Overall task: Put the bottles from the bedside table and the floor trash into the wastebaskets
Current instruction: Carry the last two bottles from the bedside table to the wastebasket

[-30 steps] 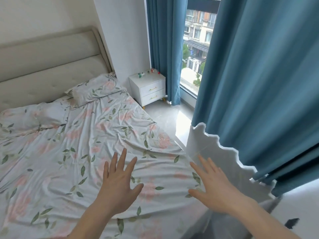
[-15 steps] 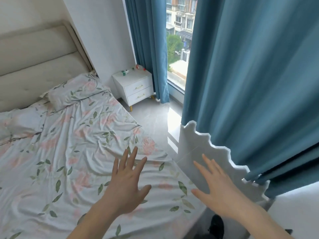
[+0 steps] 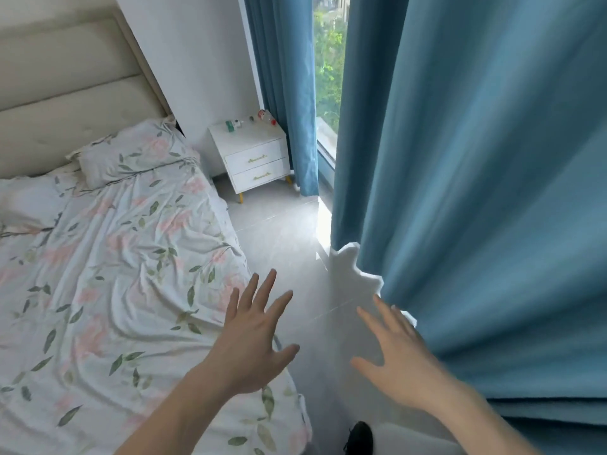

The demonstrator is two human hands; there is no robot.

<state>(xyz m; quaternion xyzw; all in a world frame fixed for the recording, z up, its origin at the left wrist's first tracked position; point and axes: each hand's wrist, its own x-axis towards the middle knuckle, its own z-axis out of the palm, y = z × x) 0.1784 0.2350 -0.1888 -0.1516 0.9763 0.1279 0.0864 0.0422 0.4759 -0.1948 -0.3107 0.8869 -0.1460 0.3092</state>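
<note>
- Both hands reach forward with fingers spread and nothing in them: left hand [image 3: 251, 343] over the bed's corner, right hand [image 3: 392, 361] over the floor [image 3: 289, 238] beside the blue curtain [image 3: 476, 192].
- Bottles [image 3: 264, 115] (small, hard to tell apart) lie on top of the white two-drawer desk [image 3: 253, 156], well apart from the hands, in the far corner between the bed [image 3: 98, 274] and the window [image 3: 328, 77].
- A floral sheet covers the bed, with a matching pillow [image 3: 131, 156] at the padded headboard.
- A dark shoe [image 3: 360, 436] shows at the bottom edge.

Floral-sheeted bed [image 3: 108, 274] left — blue curtains [image 3: 476, 178] right, pillow [image 3: 138, 156] at headboard [image 3: 65, 93].
</note>
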